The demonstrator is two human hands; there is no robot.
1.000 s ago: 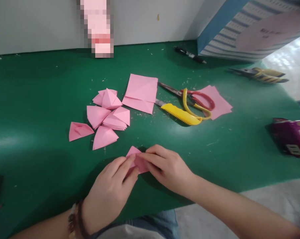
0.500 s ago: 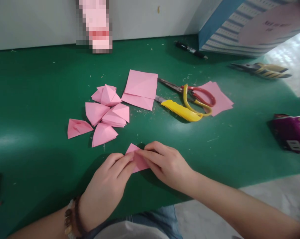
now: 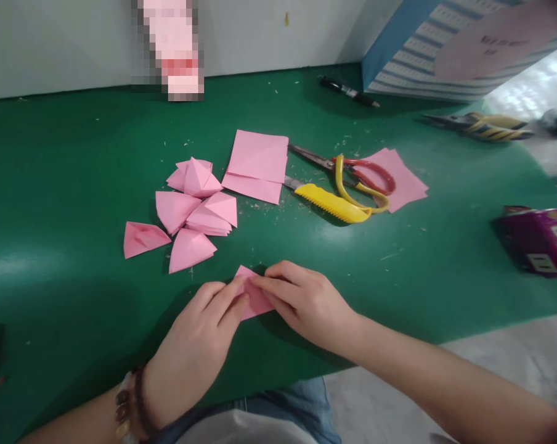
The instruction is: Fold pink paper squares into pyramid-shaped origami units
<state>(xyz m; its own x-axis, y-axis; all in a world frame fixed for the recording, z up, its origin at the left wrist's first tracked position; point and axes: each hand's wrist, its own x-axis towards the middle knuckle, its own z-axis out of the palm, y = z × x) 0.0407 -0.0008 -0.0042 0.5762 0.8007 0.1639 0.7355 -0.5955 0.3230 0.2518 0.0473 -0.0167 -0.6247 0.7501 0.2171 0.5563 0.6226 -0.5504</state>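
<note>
A small pink sheet of paper [image 3: 259, 302] lies near the front edge of the green table, partly covered by my fingers. My left hand [image 3: 198, 342] presses on its left side, fingers bent and close together. On its right side, my right hand [image 3: 313, 302] pinches the paper, thumb and forefinger near the middle. Part of the fold beneath the fingertips is hidden. Just beyond my left hand are several folded pink paper pieces [image 3: 193, 250] with pointed ends, some overlapping. Square pink sheets [image 3: 260, 154] lie stacked farther back.
A red-handled pointed tool [image 3: 375, 169] and a yellow-handled cutting tool [image 3: 334, 202] overlap beside more pink sheets [image 3: 408, 182]. Behind them lies a black pen [image 3: 347, 91]. Yellow-and-black pliers [image 3: 491, 125], a purple box [image 3: 544, 240] and a striped bag [image 3: 426, 52] occupy the right side.
The whole view has shifted slightly to the left. Both hands stay on the pink paper, with only a slight shift of the left fingers.
</note>
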